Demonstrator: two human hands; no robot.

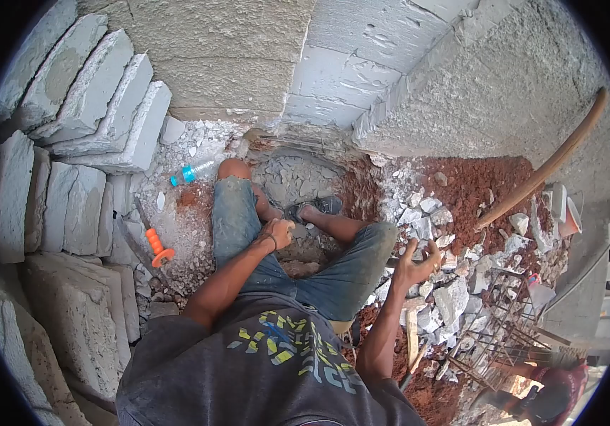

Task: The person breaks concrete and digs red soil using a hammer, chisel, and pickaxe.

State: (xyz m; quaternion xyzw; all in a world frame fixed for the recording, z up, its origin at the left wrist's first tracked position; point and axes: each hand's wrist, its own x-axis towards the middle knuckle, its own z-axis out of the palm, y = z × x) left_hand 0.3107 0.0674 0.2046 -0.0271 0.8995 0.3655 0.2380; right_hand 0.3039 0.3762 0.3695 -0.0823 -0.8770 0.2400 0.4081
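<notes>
My left hand (276, 233) is by the inner side of my left thigh, over the dug hollow (298, 177) between my legs. Its fingers are curled in, and whatever they may hold is hidden. My right hand (416, 263) is raised beside my right knee, above broken white rubble (453, 302). The thumb and fingers are apart, with nothing between them. To the left of my left leg lies a chisel with an orange hand guard (156, 248). A clear plastic bottle with a blue label (193, 172) lies on the gravel near my left knee.
Stone slabs (81, 199) stand stacked along the left. A rough wall (227, 57) rises in front. A curved wooden handle (550, 163) leans at the right above reddish soil (454, 184). Thin metal rods (493, 337) and another person (557, 394) are at the lower right.
</notes>
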